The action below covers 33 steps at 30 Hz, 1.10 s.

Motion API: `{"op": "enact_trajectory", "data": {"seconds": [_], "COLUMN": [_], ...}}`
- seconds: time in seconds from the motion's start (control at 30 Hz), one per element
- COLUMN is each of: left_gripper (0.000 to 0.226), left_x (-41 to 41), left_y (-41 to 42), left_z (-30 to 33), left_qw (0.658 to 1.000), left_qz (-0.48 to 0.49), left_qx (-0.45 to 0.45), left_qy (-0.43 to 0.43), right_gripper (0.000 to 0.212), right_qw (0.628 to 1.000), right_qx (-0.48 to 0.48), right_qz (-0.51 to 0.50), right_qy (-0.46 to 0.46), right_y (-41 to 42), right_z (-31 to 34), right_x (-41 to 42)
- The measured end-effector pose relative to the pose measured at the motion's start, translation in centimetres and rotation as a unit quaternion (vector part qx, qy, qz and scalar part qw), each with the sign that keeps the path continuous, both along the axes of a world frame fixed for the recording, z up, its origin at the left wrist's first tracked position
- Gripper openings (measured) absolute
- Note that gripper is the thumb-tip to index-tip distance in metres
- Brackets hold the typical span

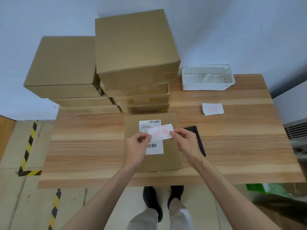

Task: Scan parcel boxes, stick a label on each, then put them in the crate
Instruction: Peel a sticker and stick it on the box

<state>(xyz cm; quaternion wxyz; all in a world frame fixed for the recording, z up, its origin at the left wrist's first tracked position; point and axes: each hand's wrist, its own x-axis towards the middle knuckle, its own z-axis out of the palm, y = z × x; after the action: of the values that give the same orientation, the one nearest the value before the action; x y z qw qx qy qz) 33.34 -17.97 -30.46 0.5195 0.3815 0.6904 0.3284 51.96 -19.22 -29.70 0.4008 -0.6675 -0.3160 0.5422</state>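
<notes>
Head view: at frame centre a white label (pixel 160 134) with red characters is pinched at its left end by the left hand (pixel 137 145) and at its right end by the right hand (pixel 186 141), above a flat parcel box (pixel 167 156) bearing a barcoded shipping sticker (pixel 150 125) on the bench (pixel 83 146). A label stack (pixel 212 109) lies right of centre, a white perforated crate (pixel 207 77) at upper right, and stacked cardboard boxes (pixel 132 47) at upper centre and left.
</notes>
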Motion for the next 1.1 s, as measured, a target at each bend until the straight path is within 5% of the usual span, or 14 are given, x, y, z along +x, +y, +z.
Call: {"op": "enact_trajectory", "data": {"seconds": [0.2, 0.6, 1.1], "left_gripper": [0.010, 0.010, 0.014], "left_x": [-1.9, -2.7, -2.7], "left_y": [-3.5, -7.5, -6.8], "left_z": [-1.2, -3.7, -6.6], "left_qw": [0.999, 0.967, 0.944], "left_qz": [-0.040, -0.126, -0.166], "left_qx": [0.010, -0.046, -0.024], "left_qy": [0.028, 0.216, 0.285], "right_gripper": [0.015, 0.011, 0.015], "right_qw": [0.996, 0.954, 0.918], "right_qx": [-0.022, -0.100, -0.105], "right_qz": [0.017, 0.084, 0.137], "right_qy": [-0.090, -0.269, -0.358], "right_y": [-4.0, -8.6, -7.6], "right_z": [-1.3, -4.3, -6.1], "right_x": [-1.4, -2.5, -3.1]}}
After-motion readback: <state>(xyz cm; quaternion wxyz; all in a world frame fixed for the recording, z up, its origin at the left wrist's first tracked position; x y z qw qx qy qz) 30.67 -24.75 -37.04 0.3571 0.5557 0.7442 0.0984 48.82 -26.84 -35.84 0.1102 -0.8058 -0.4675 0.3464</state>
